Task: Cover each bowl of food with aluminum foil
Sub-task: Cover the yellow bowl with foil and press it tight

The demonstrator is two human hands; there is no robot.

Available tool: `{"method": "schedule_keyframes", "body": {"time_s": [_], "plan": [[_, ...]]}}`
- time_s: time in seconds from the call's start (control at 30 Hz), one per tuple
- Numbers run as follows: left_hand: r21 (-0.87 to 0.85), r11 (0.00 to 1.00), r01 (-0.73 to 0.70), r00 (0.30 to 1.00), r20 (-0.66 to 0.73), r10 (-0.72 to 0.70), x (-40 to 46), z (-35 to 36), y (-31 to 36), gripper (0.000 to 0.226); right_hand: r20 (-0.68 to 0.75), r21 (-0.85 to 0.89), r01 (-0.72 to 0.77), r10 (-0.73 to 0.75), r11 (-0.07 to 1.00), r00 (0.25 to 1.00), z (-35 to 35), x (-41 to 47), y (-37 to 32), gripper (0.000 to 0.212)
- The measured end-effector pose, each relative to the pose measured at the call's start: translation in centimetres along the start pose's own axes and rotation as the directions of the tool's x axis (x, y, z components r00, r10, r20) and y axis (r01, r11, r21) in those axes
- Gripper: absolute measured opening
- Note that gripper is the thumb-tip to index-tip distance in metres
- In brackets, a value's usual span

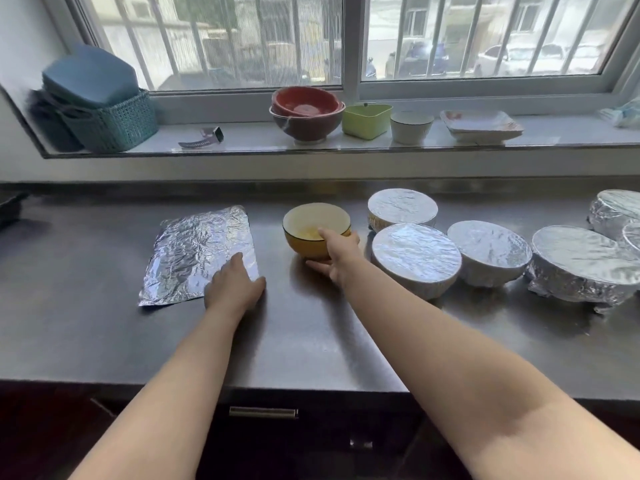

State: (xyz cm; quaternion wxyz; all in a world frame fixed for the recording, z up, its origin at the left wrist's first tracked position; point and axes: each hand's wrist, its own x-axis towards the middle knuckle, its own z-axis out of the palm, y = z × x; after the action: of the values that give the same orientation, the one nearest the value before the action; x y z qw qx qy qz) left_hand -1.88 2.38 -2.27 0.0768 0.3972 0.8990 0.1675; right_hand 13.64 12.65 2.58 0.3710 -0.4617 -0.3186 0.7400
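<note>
Foil sheet (199, 258) lengthwise away, tilted right

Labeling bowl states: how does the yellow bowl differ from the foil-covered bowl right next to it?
The yellow bowl is open, its pale food showing; the covered bowl has crinkled foil stretched flat over its rim and down its sides. The right hand grips the yellow bowl, thumb over the rim; nothing touches the covered bowl. The yellow bowl looks narrower. Both stand upright on the steel counter. The left hand rests on a loose foil sheet.
</note>
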Motion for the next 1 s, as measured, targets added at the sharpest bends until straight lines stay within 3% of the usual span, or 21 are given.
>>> {"method": "schedule_keyframes", "body": {"time_s": [0.2, 0.33, 0.43, 0.57, 0.7, 0.83, 0.9, 1.0], "plan": [[0.148, 0.986, -0.078, 0.991, -0.099, 0.094, -0.3, 0.0, 0.0, 0.032, 0.022, -0.006, 0.014, -0.014, 1.0, 1.0, -0.6, 0.6, 0.6, 0.067], [0.191, 0.976, -0.103, 0.977, -0.166, 0.135, -0.9, 0.0, 0.4, 0.038, 0.088, -0.028, -0.007, 0.01, 1.0, 0.996, -2.0, -0.9, 1.6, 0.062], [0.053, 0.997, -0.053, 0.973, -0.222, 0.063, -1.4, -0.4, 0.3, 0.044, 0.139, -0.047, -0.036, 0.042, 0.998, 0.989, -3.1, -2.9, 2.4, 0.061], [-0.186, 0.981, -0.06, 0.936, -0.351, -0.009, -1.8, -0.9, 0.5, 0.034, 0.208, -0.095, -0.073, 0.091, 0.993, 0.974, -4.5, -5.6, 3.5, 0.063], [-0.364, 0.904, -0.225, 0.877, -0.48, 0.025, -2.7, -1.8, 1.9, 0.035, 0.223, -0.222, -0.049, 0.099, 0.974, 0.97, -5.7, -7.7, 4.1, 0.078], [-0.443, 0.774, -0.452, 0.792, -0.598, 0.121, -4.1, -3.2, 4.0, 0.023, 0.125, -0.401, 0.08, -0.031, 0.913, 0.992, -7.1, -8.2, 2.3, 0.077], [-0.468, 0.699, -0.54, 0.756, -0.634, 0.16, -5.3, -3.8, 5.3, 0.018, 0.078, -0.309, 0.07, -0.048, 0.948, 0.996, -7.9, -8.5, 1.0, 0.067], [-0.495, 0.636, -0.593, 0.747, -0.634, 0.203, -6.4, -3.7, 6.5, 0.014, 0.082, 0.109, -0.111, 0.103, 0.988, 0.991, -8.9, -9.3, -0.2, 0.068]]}}
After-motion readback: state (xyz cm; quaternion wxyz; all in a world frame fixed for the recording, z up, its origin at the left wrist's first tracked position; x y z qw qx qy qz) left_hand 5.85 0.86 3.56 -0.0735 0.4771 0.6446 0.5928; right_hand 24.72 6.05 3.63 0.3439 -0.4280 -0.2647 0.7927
